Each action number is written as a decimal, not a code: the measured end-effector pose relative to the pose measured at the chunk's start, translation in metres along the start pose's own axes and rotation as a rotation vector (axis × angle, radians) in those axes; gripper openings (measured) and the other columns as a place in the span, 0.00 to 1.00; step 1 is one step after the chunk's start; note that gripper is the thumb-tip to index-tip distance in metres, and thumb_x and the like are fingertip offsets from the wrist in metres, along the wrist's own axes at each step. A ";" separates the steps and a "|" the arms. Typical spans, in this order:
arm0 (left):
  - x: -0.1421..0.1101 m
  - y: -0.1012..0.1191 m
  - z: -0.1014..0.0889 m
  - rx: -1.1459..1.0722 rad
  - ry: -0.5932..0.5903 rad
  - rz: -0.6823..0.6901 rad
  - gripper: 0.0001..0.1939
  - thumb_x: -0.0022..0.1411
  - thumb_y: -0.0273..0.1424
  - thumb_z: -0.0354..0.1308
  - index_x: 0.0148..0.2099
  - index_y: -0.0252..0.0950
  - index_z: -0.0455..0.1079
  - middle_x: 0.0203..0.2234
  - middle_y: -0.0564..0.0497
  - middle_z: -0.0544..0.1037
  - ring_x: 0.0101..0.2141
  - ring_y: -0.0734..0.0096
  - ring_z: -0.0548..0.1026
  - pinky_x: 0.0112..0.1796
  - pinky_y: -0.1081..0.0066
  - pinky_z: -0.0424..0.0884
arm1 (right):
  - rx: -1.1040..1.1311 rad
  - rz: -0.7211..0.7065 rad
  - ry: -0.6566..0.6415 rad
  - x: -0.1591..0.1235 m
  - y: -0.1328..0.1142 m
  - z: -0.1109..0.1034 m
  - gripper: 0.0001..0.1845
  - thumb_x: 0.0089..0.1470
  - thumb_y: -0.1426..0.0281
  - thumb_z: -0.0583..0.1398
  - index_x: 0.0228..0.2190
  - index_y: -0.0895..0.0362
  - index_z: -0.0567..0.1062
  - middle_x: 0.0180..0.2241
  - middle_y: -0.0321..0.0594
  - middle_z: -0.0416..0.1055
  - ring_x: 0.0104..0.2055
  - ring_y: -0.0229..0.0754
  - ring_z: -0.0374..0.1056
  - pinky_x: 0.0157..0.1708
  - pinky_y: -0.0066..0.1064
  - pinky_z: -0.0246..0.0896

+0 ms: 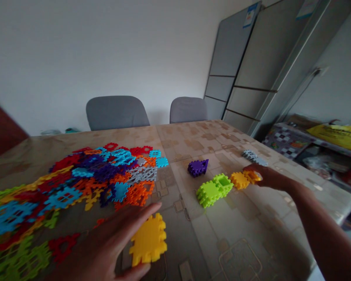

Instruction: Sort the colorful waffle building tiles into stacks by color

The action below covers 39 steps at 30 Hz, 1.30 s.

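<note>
My left hand (117, 242) lies low at the front of the table, fingers stretched out over a flat yellow toothed tile (149, 241), thumb under its near edge. My right hand (266, 175) reaches out to the right and pinches an orange-yellow block assembly (244, 178) that rests on the table. A lime green block assembly (214, 189) sits just left of it, and a small purple one (197, 167) stands farther back. A pile of loose interlocking tiles (76, 183) in red, blue, orange, purple, green and grey spreads over the left half.
The beige patterned table (251, 234) carries a small grey block piece (253, 157) at the far right. Two grey chairs (117, 112) stand behind it against a white wall. A tall grey refrigerator (251, 70) and a cluttered side shelf (318, 144) are to the right.
</note>
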<state>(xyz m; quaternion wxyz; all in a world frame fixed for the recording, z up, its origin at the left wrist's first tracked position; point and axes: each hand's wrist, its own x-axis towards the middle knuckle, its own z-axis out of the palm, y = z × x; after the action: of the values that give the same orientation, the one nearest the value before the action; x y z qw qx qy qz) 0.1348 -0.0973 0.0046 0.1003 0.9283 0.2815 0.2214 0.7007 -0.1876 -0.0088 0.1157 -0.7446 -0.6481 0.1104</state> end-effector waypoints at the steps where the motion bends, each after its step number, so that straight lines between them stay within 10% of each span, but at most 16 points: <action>1: 0.013 0.007 -0.003 -0.023 0.007 0.022 0.45 0.52 0.31 0.62 0.70 0.60 0.52 0.58 0.56 0.76 0.50 0.53 0.80 0.50 0.61 0.78 | 0.005 -0.003 0.003 0.001 0.000 0.000 0.31 0.36 0.78 0.60 0.46 0.53 0.79 0.53 0.47 0.76 0.54 0.57 0.72 0.58 0.48 0.65; 14: 0.152 0.060 -0.002 -0.384 -0.043 0.072 0.37 0.53 0.31 0.65 0.65 0.36 0.64 0.58 0.45 0.76 0.55 0.57 0.75 0.57 0.61 0.69 | 0.144 0.108 0.217 -0.024 0.017 0.013 0.35 0.44 0.72 0.58 0.57 0.51 0.71 0.59 0.47 0.71 0.58 0.55 0.70 0.54 0.47 0.70; 19: 0.208 0.095 0.023 -0.294 -0.110 0.160 0.39 0.54 0.33 0.68 0.66 0.33 0.63 0.56 0.43 0.77 0.52 0.56 0.77 0.52 0.63 0.73 | 0.157 0.268 0.353 -0.026 0.031 0.022 0.25 0.50 0.71 0.55 0.51 0.55 0.75 0.41 0.51 0.81 0.38 0.54 0.79 0.36 0.44 0.77; 25: 0.269 0.141 0.077 -0.171 -0.250 0.206 0.38 0.57 0.37 0.70 0.65 0.32 0.62 0.50 0.40 0.79 0.49 0.53 0.78 0.50 0.58 0.74 | 0.140 0.300 0.381 -0.024 0.022 0.036 0.22 0.52 0.71 0.54 0.48 0.54 0.78 0.38 0.46 0.82 0.38 0.53 0.79 0.39 0.42 0.75; 30: 0.293 0.164 0.117 -0.069 -0.376 0.179 0.19 0.71 0.39 0.60 0.58 0.36 0.68 0.51 0.44 0.75 0.46 0.57 0.77 0.46 0.53 0.76 | 0.090 0.296 0.371 -0.020 0.015 0.039 0.24 0.50 0.76 0.53 0.47 0.54 0.78 0.38 0.44 0.81 0.38 0.48 0.78 0.40 0.37 0.73; 39: 0.291 0.171 0.139 0.018 -0.471 0.169 0.18 0.70 0.37 0.61 0.59 0.36 0.68 0.53 0.44 0.74 0.48 0.57 0.77 0.47 0.53 0.75 | 0.038 0.285 0.368 -0.020 0.010 0.040 0.25 0.50 0.78 0.56 0.49 0.55 0.78 0.40 0.46 0.80 0.40 0.47 0.77 0.42 0.34 0.70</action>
<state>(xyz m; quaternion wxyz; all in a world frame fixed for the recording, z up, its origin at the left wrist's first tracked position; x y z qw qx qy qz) 0.4978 -0.0817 0.0381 0.1362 0.9753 0.1736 0.0040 0.6951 -0.2076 -0.0499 0.2290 -0.8339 -0.5021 0.0002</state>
